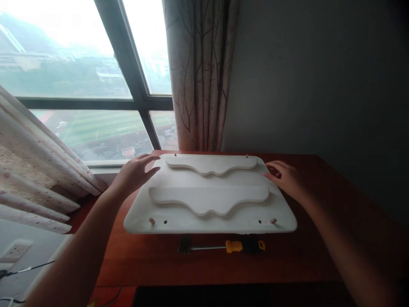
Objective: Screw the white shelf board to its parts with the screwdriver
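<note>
A white board (pixel 211 224) with rounded corners lies flat on the table, with wooden dowels (pixel 152 221) and small dark holes near its corners. Two white wavy-edged pieces lie across it, the far one (pixel 211 165) a little shorter than the near one (pixel 209 198). My left hand (pixel 136 170) is at the board's far left corner, thumb and fingers apart, holding nothing. At the far right edge is my right hand (pixel 281 174), fingers slightly curved and apart, also holding nothing. Whether either hand touches the board, I cannot tell.
A screwdriver (pixel 236 246) with a yellow and black handle lies in front of the board, several dark screws (pixel 184 245) at its tip. The reddish-brown table (pixel 153 268) stands by a window (pixel 105 128) with curtains (pixel 201 76). A wall socket (pixel 17 250) with cables is at lower left.
</note>
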Action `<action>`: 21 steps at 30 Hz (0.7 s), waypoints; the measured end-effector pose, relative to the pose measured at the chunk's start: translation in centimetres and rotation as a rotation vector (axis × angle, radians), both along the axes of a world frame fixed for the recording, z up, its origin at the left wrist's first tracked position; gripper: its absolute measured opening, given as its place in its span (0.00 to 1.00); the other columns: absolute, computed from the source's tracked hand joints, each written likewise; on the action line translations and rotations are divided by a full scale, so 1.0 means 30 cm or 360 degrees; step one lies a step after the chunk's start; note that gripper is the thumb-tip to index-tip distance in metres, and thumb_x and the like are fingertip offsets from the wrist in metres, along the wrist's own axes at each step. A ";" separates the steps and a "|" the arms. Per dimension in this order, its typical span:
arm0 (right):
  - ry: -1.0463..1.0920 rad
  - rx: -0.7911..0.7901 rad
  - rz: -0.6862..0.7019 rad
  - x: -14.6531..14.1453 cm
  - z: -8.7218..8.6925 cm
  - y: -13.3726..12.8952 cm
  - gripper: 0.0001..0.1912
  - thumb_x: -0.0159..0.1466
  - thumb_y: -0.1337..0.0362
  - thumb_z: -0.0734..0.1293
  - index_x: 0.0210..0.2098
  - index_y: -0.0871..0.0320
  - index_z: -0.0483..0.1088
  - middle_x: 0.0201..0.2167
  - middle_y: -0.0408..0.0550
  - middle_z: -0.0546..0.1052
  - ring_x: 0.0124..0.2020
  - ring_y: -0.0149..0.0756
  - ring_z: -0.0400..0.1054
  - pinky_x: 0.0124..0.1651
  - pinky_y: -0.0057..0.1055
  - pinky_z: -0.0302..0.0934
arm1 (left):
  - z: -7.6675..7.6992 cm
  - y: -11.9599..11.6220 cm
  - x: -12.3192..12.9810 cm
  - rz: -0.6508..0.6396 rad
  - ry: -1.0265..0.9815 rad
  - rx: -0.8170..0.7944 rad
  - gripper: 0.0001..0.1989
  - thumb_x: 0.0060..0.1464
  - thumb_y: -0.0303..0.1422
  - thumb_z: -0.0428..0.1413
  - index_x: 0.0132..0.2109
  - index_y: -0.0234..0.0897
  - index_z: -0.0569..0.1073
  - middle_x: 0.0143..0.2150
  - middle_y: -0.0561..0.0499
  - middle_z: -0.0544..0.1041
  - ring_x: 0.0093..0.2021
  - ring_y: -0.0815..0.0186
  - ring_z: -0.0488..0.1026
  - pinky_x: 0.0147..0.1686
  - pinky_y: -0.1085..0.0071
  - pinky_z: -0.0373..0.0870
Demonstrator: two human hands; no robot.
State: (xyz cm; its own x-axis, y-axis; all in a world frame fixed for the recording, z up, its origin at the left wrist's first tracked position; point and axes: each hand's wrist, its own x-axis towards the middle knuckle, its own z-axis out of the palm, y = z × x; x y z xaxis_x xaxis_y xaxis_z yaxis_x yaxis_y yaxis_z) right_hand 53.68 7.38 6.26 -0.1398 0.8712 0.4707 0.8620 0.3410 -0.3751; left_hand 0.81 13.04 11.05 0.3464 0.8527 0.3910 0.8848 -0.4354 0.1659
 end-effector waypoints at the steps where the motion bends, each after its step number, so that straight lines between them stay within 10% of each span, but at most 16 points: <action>1: -0.0044 0.0044 0.0050 -0.010 -0.002 0.037 0.17 0.67 0.53 0.66 0.50 0.56 0.74 0.50 0.55 0.77 0.47 0.46 0.74 0.48 0.43 0.71 | -0.006 0.039 0.013 -0.0082 0.0033 -0.0004 0.22 0.62 0.45 0.53 0.55 0.37 0.77 0.56 0.40 0.78 0.48 0.50 0.78 0.47 0.59 0.73; 5: -0.0144 0.0128 0.0170 -0.059 -0.020 0.138 0.17 0.66 0.54 0.67 0.50 0.56 0.74 0.52 0.56 0.76 0.55 0.51 0.70 0.60 0.51 0.64 | -0.028 0.128 0.060 -0.0310 0.0095 -0.0020 0.23 0.61 0.47 0.54 0.57 0.38 0.77 0.58 0.40 0.77 0.53 0.48 0.75 0.53 0.55 0.71; 21: -0.0330 0.0172 0.0170 -0.047 -0.044 0.214 0.19 0.69 0.51 0.64 0.51 0.55 0.75 0.49 0.54 0.80 0.51 0.50 0.74 0.55 0.49 0.65 | -0.079 0.163 0.071 -0.0338 0.0067 -0.0055 0.26 0.59 0.49 0.58 0.58 0.40 0.76 0.61 0.41 0.76 0.55 0.47 0.74 0.51 0.56 0.72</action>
State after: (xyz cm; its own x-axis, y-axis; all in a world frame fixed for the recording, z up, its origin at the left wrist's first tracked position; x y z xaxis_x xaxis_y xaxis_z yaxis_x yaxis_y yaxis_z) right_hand 52.28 13.80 4.95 -0.3314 0.7927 0.5117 0.8737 0.4625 -0.1506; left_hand 2.94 17.92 8.69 0.5352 0.7715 0.3440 0.7802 -0.6076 0.1489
